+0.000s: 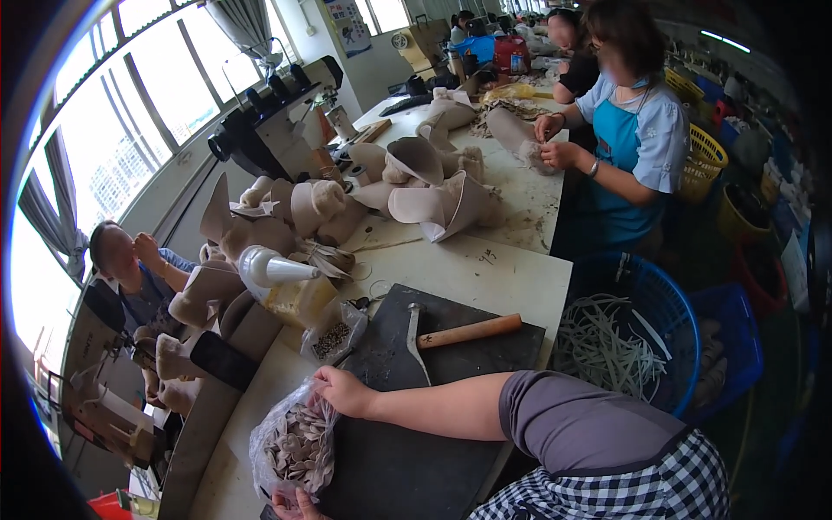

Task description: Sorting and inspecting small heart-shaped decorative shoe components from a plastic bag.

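Right hand [347, 393] pinching plastic bag [261, 438], long axis pointing toward left hand [300, 506], its grip unclear.

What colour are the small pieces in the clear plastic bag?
The small pieces look greyish beige, in the head view.

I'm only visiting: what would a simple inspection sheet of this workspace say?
Surface: pale table, with a dark mat on it.
Job's things: clear plastic bag holding many beige pieces.
Clutter: hammer on the mat; white nozzled bottle and heaped boot parts beyond.
Hands: right hand grips the bag's upper edge; left hand, partly out of frame, is at its lower end.
Cables: nothing seen for certain.
Surroundings: blue basket of strips; co-workers; windows.
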